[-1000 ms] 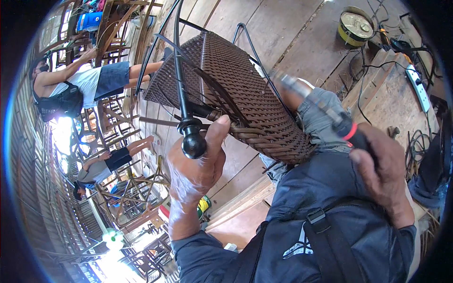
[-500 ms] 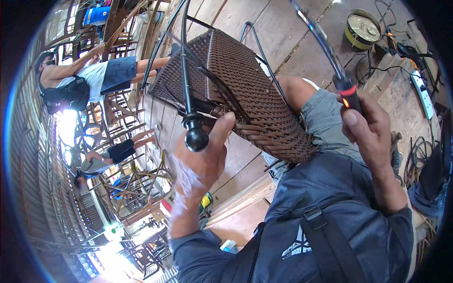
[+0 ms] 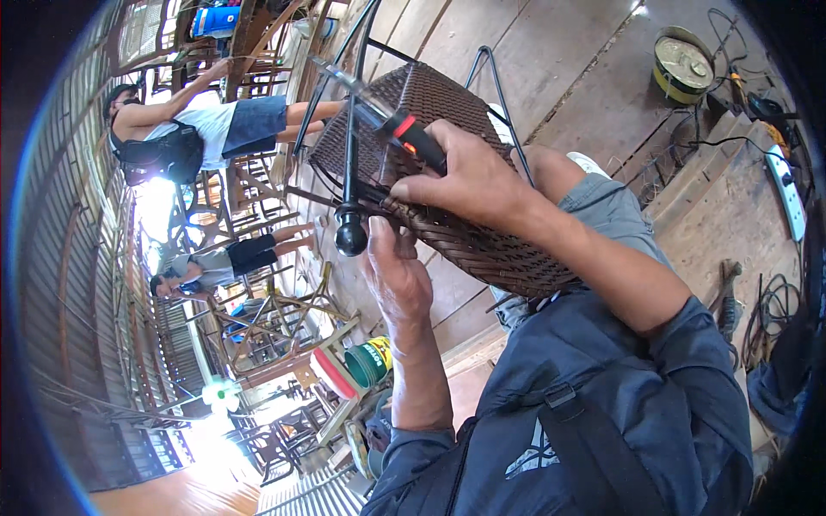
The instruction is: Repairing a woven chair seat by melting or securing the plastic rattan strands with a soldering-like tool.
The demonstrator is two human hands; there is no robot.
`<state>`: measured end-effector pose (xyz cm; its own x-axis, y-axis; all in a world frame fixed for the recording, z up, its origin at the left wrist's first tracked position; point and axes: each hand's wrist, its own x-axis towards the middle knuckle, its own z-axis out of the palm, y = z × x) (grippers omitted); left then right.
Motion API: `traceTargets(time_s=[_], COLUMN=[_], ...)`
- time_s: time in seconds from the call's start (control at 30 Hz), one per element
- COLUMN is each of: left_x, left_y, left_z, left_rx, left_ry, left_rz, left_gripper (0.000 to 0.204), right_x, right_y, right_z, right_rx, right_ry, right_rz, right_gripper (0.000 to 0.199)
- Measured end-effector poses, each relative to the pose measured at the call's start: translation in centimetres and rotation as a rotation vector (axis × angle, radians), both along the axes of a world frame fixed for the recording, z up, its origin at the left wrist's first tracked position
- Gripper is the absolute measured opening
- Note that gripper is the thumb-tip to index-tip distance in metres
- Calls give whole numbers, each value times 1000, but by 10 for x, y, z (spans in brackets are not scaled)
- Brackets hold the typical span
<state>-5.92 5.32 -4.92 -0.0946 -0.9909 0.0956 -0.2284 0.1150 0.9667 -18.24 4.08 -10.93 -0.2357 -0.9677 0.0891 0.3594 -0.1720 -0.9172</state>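
A brown woven wicker chair piece [image 3: 452, 93] on a black metal frame lies across my lap. One black rod [image 3: 350, 163] of its frame ends in a round ball knob. My right hand [image 3: 473, 176] is wrapped round the black and red handle of a screwdriver [image 3: 413, 138]. The shaft points up and left across the rod, its tip smeared by motion. My right thumb rests at the weave's corner. Just below that corner, beside the knob, my left hand [image 3: 397, 275] has its thumb raised and fingers curled; what they hold is hidden.
A yellow-rimmed can [image 3: 682, 64] stands on the plank floor, near cables and a white power strip [image 3: 785, 191]. At left are two people [image 3: 202, 133], chair frames [image 3: 275, 318] and a green bucket [image 3: 366, 365]. A hammer-like tool [image 3: 730, 288] lies at right.
My right hand has swung left with the screwdriver, from the right side to the chair's corner. My left hand has dropped slightly below the corner. The view has shifted somewhat.
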Motion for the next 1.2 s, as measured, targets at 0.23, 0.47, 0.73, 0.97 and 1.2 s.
traceTargets(time_s=[0.23, 0.47, 0.73, 0.97, 1.2], left_x=[-13, -24, -11, 21, 8], left_y=[-2, -4, -9, -4, -5], left_z=[5, 12, 9, -4, -9], left_rx=[-27, -190, -138, 165, 28], left_ry=[-96, -416, -444, 271, 213], left_rz=[-39, 35, 39, -338, -245], left_gripper=[40, 37, 39, 52, 52], right_x=[7, 7, 5, -1, -4], right_y=[-11, -11, -11, -7, -6], right_z=[-11, -14, -15, -19, -27], right_rx=[-55, -45, -77, -130, -123], right_ry=[-123, -102, -253, -527, -674], right_rz=[-74, -80, -70, 202, 257], right_gripper=[30, 26, 27, 29, 29])
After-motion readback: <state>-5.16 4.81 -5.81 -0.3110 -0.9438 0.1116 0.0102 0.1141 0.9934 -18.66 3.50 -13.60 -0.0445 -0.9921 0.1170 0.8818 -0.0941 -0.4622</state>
